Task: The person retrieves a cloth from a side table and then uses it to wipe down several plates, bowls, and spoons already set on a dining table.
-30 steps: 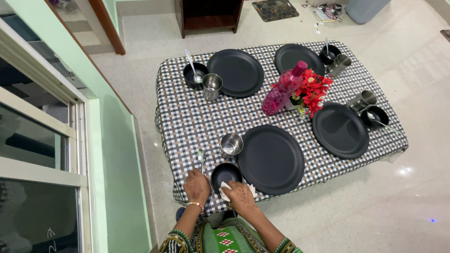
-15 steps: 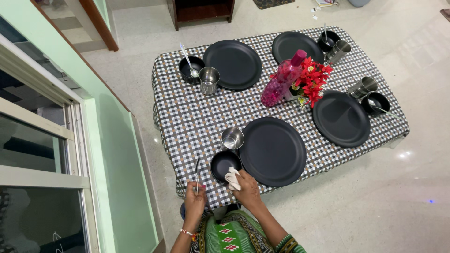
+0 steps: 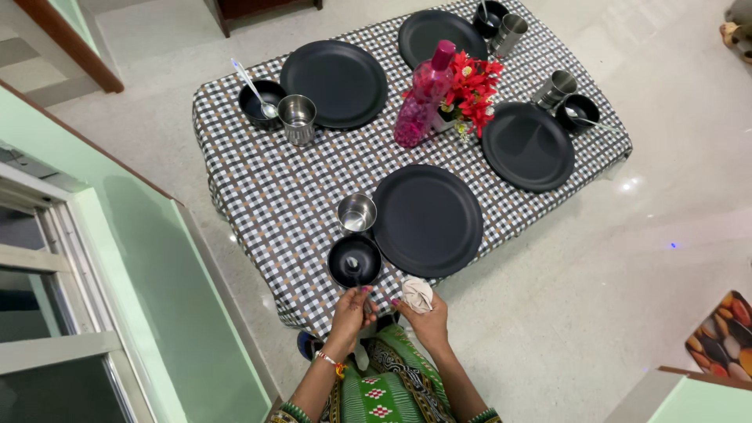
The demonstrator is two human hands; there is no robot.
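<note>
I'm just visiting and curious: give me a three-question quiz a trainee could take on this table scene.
1. True or false: the right hand holds a crumpled white cloth.
2. Multiple choice: where does the bowl end of the spoon held by the left hand sit? A) on the near black plate B) inside the near black bowl C) in the steel cup
3. Fill in: the pink bottle stands beside a bunch of ____ flowers.

Key: 1 true; 2 B; 3 red.
</note>
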